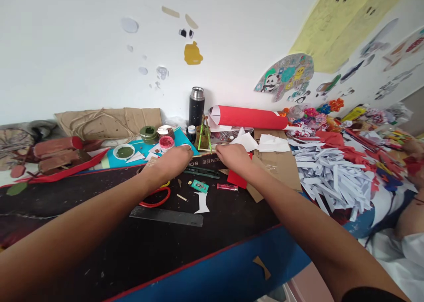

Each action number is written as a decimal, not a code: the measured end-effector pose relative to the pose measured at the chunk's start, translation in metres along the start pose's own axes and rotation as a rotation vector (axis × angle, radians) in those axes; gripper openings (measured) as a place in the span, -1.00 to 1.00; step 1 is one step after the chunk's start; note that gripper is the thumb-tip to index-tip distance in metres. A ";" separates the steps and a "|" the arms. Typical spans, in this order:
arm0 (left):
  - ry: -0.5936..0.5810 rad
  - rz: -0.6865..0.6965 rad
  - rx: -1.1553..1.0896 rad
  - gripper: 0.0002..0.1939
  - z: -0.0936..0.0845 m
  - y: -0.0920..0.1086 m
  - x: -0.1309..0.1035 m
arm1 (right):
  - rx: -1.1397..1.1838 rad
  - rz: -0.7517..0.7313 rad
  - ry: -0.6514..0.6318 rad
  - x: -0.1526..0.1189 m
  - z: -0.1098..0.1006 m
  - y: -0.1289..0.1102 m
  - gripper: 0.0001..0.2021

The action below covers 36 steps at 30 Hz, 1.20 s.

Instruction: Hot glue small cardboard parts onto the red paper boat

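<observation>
My left hand [175, 161] is closed at the left end of a brown cardboard strip [206, 161] with dark printed letters. At its other end, my right hand [233, 155] pinches with thumb and fingers. The strip is stretched between both hands above the dark tabletop. Just behind it stands a small frame of green sticks [210, 146]. Below the strip lie a dark slender tool [202, 173], a teal packet [200, 186], a small red tube [227, 187] and a white paper scrap [202, 203]. Red-handled scissors [167, 196] lie under my left wrist, partly hidden.
A grey ruler [168, 216] lies nearer me. Open paint jars [149, 134], a paint dish [124, 151], a black thermos [196, 106] and a red paper roll [250, 117] line the wall. White paper strips [334, 173] pile up at right, near another person's arm [412, 213].
</observation>
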State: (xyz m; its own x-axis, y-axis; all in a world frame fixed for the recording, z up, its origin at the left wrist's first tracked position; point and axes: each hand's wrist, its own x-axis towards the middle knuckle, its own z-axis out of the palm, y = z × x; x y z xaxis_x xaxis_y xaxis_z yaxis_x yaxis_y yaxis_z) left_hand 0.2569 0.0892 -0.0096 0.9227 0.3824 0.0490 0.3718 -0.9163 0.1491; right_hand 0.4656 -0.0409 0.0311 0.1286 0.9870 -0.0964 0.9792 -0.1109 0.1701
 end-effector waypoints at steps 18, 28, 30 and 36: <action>-0.163 0.097 -0.002 -0.96 -0.016 0.038 -0.086 | 0.923 -0.004 0.097 -0.094 0.026 -0.031 -0.75; -0.193 0.145 0.020 -0.96 0.007 0.045 -0.081 | 0.883 -0.202 0.094 -0.130 0.056 -0.068 -0.78; -0.156 0.078 -0.034 -0.95 -0.002 0.041 -0.080 | 0.907 -0.203 0.126 -0.132 0.065 -0.069 -0.76; 0.004 -0.241 -0.256 -0.87 -0.029 0.022 -0.053 | 0.960 -0.169 0.181 -0.134 0.074 -0.073 -0.73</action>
State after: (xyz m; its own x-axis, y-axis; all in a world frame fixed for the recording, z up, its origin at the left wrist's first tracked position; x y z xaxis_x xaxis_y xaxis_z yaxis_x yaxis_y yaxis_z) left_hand 0.2136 0.0525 0.0195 0.8112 0.5846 -0.0142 0.5407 -0.7405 0.3991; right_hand 0.3886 -0.1739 -0.0408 0.0280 0.9926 0.1184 0.7046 0.0644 -0.7067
